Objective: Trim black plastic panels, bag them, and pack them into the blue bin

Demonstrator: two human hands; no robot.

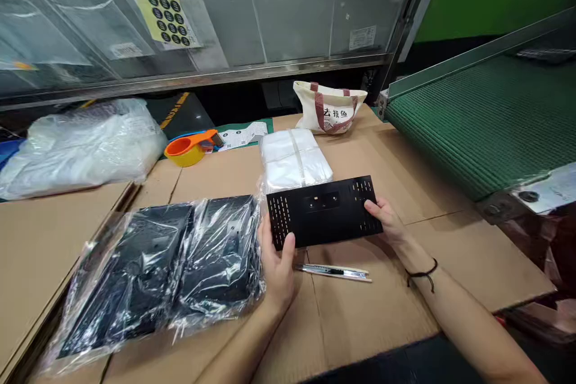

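A flat black panel with small slots at both ends is held over the cardboard between my two hands. My left hand grips its left end, thumb on the face. At the right end, my right hand pinches it, thumb on top. Just below the panel lies a utility knife. Black panels in clear plastic rest left of my left hand. Behind the held panel sits a strapped stack of white bags.
Cardboard covers the table. A tape dispenser and a large plastic bundle stand back left. A cloth bag is at the back. The green conveyor borders the right, a sticker-hung clear partition the rear.
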